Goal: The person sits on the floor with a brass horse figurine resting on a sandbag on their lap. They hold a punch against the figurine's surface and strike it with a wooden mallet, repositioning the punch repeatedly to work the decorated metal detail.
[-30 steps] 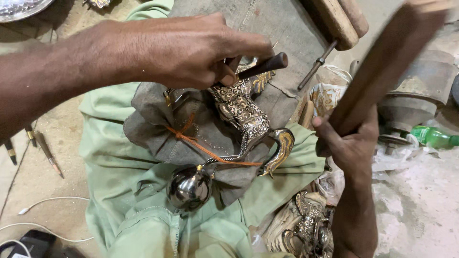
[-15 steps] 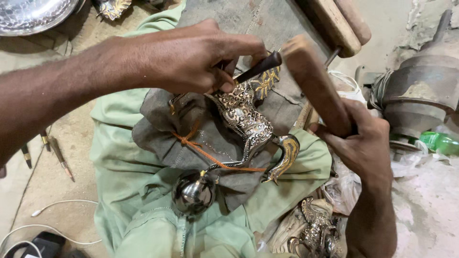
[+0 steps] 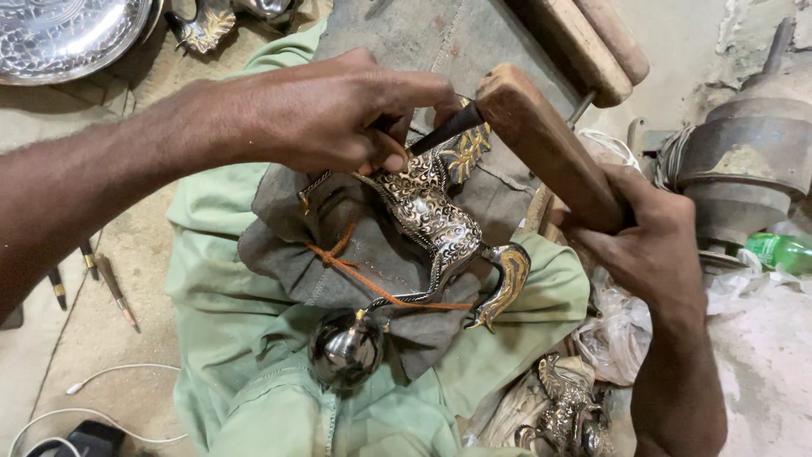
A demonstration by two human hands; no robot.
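My left hand (image 3: 338, 114) pinches a dark metal chisel (image 3: 447, 131) whose tip rests on an engraved brass and silver bird figure (image 3: 436, 224). In my right hand (image 3: 651, 245) is a wooden mallet (image 3: 545, 144), its end down against the top of the chisel. The figure lies on a grey cloth (image 3: 288, 245) across my lap, tied with an orange cord (image 3: 364, 279), and a shiny metal ball (image 3: 345, 349) sits at its lower end.
An engraved silver plate (image 3: 59, 38) lies at top left. Small chisels (image 3: 110, 283) and a white cable (image 3: 93, 398) are on the floor at left. Another ornate metal piece (image 3: 567, 410) sits at the bottom, a green bottle (image 3: 782, 251) and a metal drum (image 3: 744, 169) at right.
My right hand has swung the wooden mallet down from a raised position onto the chisel end. My left hand has kept the chisel on the figure.
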